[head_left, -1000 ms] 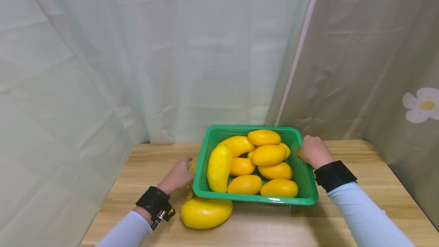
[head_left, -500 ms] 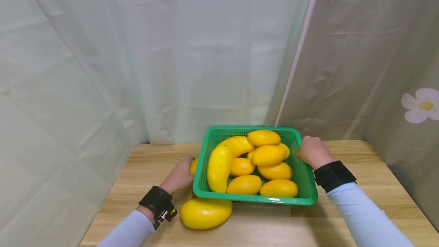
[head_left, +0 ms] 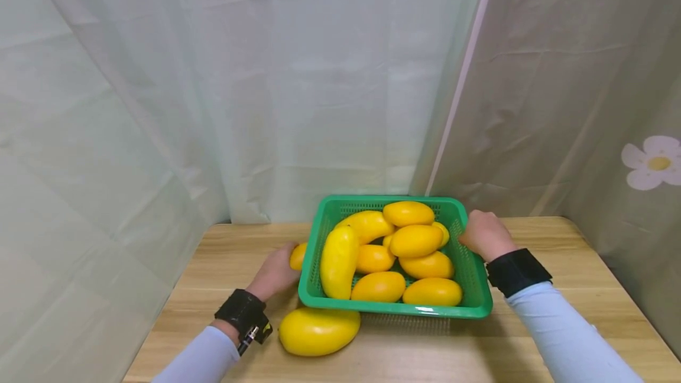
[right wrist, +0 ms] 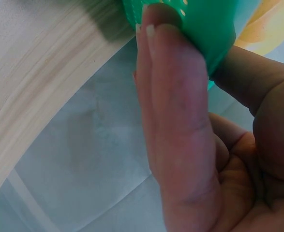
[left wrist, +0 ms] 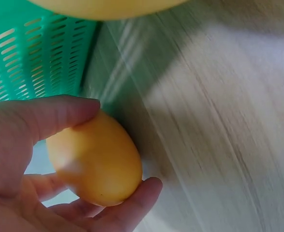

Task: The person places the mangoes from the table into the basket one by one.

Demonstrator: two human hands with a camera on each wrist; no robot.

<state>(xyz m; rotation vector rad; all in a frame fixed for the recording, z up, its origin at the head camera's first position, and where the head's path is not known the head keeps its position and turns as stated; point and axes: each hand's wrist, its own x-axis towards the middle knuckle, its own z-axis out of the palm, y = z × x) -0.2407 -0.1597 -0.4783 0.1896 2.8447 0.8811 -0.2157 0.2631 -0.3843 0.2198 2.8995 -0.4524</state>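
Observation:
My left hand (head_left: 275,272) holds a small orange-yellow mango (left wrist: 100,162) just left of a green plastic basket (head_left: 383,307). In the left wrist view the thumb lies on one side of the mango and the fingers curl round the other. My right hand (head_left: 488,235) grips the basket's right rim, with thumb inside and fingers outside in the right wrist view. Several mangoes (head_left: 417,241) and two longer, curved yellow fruits (head_left: 339,262) lie in the basket. Whether the basket rests flat on the table cannot be told.
A large yellow oval fruit (head_left: 319,331) lies on the wooden table (head_left: 415,359), partly under the basket's front left corner. Pale curtains (head_left: 330,93) hang behind the table and at both sides.
My left hand has closed round the mango beside the basket, and the mango has shifted slightly left into view. The right hand and basket have hardly moved.

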